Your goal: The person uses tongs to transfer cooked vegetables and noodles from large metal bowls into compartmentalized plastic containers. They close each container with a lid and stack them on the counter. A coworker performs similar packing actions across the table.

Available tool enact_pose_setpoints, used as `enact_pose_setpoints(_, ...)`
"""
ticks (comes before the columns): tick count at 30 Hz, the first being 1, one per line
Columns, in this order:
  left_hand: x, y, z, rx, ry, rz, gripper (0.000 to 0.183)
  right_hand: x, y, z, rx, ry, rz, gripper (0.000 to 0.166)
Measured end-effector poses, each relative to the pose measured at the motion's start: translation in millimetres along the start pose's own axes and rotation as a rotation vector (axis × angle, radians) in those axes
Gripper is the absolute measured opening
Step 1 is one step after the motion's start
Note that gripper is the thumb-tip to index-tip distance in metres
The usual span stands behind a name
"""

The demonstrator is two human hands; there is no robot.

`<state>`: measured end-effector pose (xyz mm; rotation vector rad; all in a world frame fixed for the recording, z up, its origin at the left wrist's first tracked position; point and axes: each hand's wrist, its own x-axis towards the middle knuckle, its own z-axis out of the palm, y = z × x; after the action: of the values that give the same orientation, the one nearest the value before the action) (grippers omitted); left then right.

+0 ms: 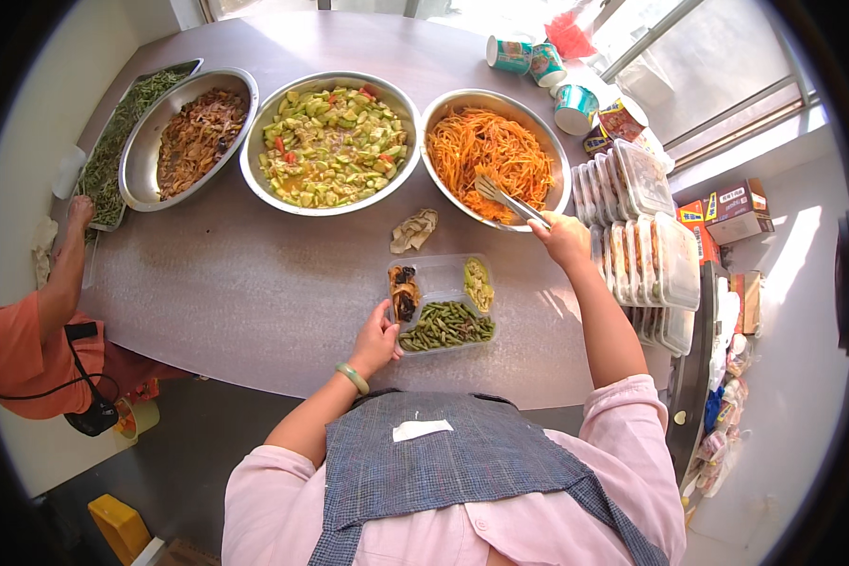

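My left hand [378,342] holds the left edge of a clear plastic compartment tray [435,266] on the table. Green beans [447,326], a dark and brown mixed dish [403,291] and pale green squash with egg [478,284] fill three of its compartments. The upper middle one shows no food. With my right hand [566,239] I grip metal serving tongs [513,201], their ends touching the shredded orange vegetables [492,152] in the right steel bowl [563,170]. A crumpled cloth [414,230] lies between bowls and tray.
More steel bowls hold squash with egg [332,145] and a brown dish [201,141]. Green beans fill a metal tray [198,65] at far left, beside a co-worker's hand [81,211]. Stacked filled lidded containers [644,233] stand right, below paper tubs [575,109].
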<state>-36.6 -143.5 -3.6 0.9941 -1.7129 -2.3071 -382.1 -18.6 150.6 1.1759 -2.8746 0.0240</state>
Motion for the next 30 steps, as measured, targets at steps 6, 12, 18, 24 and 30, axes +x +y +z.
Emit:
enact_pose_setpoints(6,38.8,18.4,17.7,0.05,0.024,0.064,0.054,22.1,1.1,-34.1,-0.094,0.015,-0.049,0.035)
enact_pose_setpoints(12,60.5,20.7,16.6,0.046,0.034,0.088,0.052,25.8,-4.7,-47.8,-0.106,0.013,-0.055,0.034)
enact_pose_setpoints(18,63.2,23.5,20.2,0.077,0.032,0.097,0.051,17.6,-2.7,-45.6,-0.069,0.04,-0.064,0.032)
enact_pose_setpoints(24,65.0,21.2,16.2,0.048,-0.001,0.084,0.052,-19.5,-14.0,-66.6,0.109,0.019,-0.034,0.03)
enact_pose_setpoints(30,53.9,32.5,-0.3,0.069,-0.062,0.029,0.053,-59.9,-11.6,-76.8,0.314,-0.03,-0.069,0.032)
